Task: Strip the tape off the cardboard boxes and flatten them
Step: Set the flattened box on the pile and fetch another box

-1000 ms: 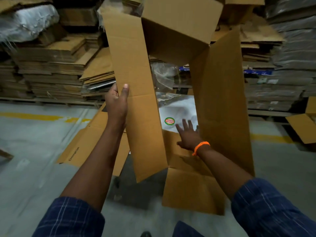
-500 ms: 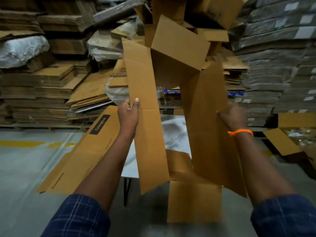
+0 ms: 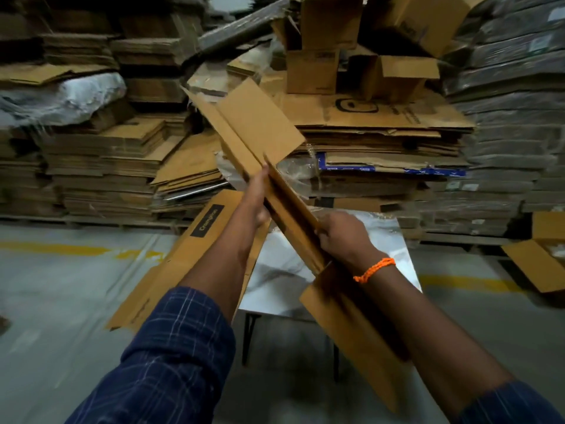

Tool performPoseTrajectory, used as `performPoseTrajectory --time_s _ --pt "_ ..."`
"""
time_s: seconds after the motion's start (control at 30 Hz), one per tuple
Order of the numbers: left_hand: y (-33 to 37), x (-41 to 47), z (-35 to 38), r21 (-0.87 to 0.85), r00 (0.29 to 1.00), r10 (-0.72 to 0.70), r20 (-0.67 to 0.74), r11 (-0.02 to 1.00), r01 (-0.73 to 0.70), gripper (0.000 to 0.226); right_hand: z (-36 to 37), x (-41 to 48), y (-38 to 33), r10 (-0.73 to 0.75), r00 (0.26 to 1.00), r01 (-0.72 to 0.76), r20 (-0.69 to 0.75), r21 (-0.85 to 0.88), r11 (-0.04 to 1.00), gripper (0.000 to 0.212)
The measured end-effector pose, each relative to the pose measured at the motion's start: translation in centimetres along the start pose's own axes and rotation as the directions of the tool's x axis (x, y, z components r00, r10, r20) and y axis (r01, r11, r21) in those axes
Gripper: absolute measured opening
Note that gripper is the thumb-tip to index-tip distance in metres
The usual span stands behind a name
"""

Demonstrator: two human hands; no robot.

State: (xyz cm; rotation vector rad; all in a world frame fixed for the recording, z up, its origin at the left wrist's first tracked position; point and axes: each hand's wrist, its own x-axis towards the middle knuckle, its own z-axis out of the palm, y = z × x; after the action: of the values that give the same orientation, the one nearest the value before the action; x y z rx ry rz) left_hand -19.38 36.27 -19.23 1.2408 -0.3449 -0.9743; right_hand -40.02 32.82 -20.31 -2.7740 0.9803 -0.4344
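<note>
A plain brown cardboard box (image 3: pixel 260 130), now folded nearly flat, slants from upper left to lower right in front of me. My left hand (image 3: pixel 258 198) lies flat against its left face with the fingers pointing up. My right hand (image 3: pixel 342 237) grips the right edge of the folded box, fingers curled over it; an orange band sits on that wrist. The box's lower flaps (image 3: pixel 357 328) hang down past my right forearm. No tape is visible on it.
A small table (image 3: pixel 394 234) with a shiny white top stands under the box. A flattened box with a black label (image 3: pixel 195 240) leans against its left side. Tall stacks of flat cardboard (image 3: pixel 101 166) fill the back. An open carton (image 3: pixel 538 264) lies on the floor at right.
The open box has been pressed together into a near-flat slab and tilted. My right hand moved in from the outer panel to the folded edge; my left hand stays on the left face.
</note>
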Motion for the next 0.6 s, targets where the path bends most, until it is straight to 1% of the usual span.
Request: performPoseTrajectory --time_s 0.03,0.07,0.1,0.13,0.17,0.23,0.27,0.3,0.33,0.37,0.4,0.43,0.47,0.5,0.53,0.57,0.6 --pt "-1.2 -0.7 -0.2 -0.021 0.996 -0.034 0.085 0.999 0.036 0.076 0.6 0.0 -0.9 0.003 1.000 -0.003 0.006 -0.016 1.000 0.012" --pt "-2.5 -1.3 -0.4 -0.054 0.991 -0.039 0.130 0.997 0.046 0.085 1.3 -0.1 -1.8 0.005 1.000 -0.005 0.008 -0.033 0.999 0.016" --pt "-3.5 -1.9 -0.6 -0.092 0.989 -0.023 0.148 0.995 0.037 0.088 2.0 -0.1 -2.7 0.007 1.000 -0.006 0.008 -0.059 0.998 0.019" --pt "-4.2 -2.5 -0.6 -0.126 0.987 0.003 0.160 0.992 0.017 0.085 2.6 -0.1 -3.6 -0.003 1.000 0.003 -0.007 -0.086 0.996 0.018" --pt "-4.6 -2.7 -1.0 -0.133 0.984 0.030 0.173 0.991 -0.006 0.078 2.9 -0.2 -4.6 -0.015 0.999 0.011 -0.032 -0.104 0.995 0.016" --pt "-4.3 -3.1 -2.0 -0.104 0.983 0.051 0.178 0.994 -0.033 0.053 3.2 -0.1 -7.0 -0.041 0.996 0.029 -0.078 -0.143 0.989 0.013" --pt "-3.8 -2.7 -2.8 -0.095 0.991 0.054 0.122 0.995 -0.043 0.040 3.3 0.1 -8.4 -0.061 0.995 0.047 -0.077 -0.175 0.983 0.014" --pt "-3.2 -1.9 -4.1 -0.070 0.997 0.063 0.035 0.996 -0.061 0.034 3.4 0.4 -9.8 -0.085 0.995 0.071 -0.059 -0.206 0.976 0.015" --pt "-2.4 -1.3 -5.5 -0.029 0.996 0.077 -0.053 0.996 -0.079 0.036 3.6 0.9 -11.2 -0.113 0.993 0.101 -0.039 -0.220 0.970 0.018" --pt "-1.6 -0.7 -7.2 0.001 0.989 0.098 -0.113 0.995 -0.099 0.043 4.1 1.6 -12.3 -0.146 0.989 0.142 -0.009 -0.202 0.969 0.024" --pt "-0.7 -0.3 -9.2 0.031 0.982 0.114 -0.151 0.993 -0.111 0.053 4.5 2.4 -13.3 -0.189 0.982 0.190 0.022 -0.149 0.970 0.034" --pt "-0.1 0.1 -11.3 0.054 0.978 0.119 -0.170 0.992 -0.112 0.059 4.9 3.3 -13.9 -0.219 0.972 0.224 0.083 -0.054 0.973 0.048" --pt "0.5 0.3 -13.5 0.075 0.976 0.125 -0.179 0.991 -0.113 0.058 5.3 4.1 -14.2 -0.239 0.958 0.227 0.156 0.086 0.970 0.060" --pt "0.9 0.8 -15.8 0.087 0.976 0.128 -0.174 0.990 -0.114 0.051 5.8 4.8 -14.2 -0.245 0.944 0.196 0.220 0.225 0.954 0.066" --pt "1.3 1.1 -18.1 0.101 0.981 0.116 -0.154 0.990 -0.101 0.046 6.9 5.6 -13.4 -0.233 0.939 0.149 0.254 0.312 0.939 0.068" --pt "1.8 1.1 -20.1 0.122 0.987 0.102 -0.125 0.989 -0.087 0.046 8.2 6.2 -12.2 -0.194 0.945 0.097 0.263 0.340 0.936 0.071" --pt "2.2 0.8 -21.8 0.129 0.992 0.086 -0.089 0.989 -0.074 0.049 9.6 6.5 -10.8 -0.123 0.955 0.017 0.269 0.366 0.931 0.075"
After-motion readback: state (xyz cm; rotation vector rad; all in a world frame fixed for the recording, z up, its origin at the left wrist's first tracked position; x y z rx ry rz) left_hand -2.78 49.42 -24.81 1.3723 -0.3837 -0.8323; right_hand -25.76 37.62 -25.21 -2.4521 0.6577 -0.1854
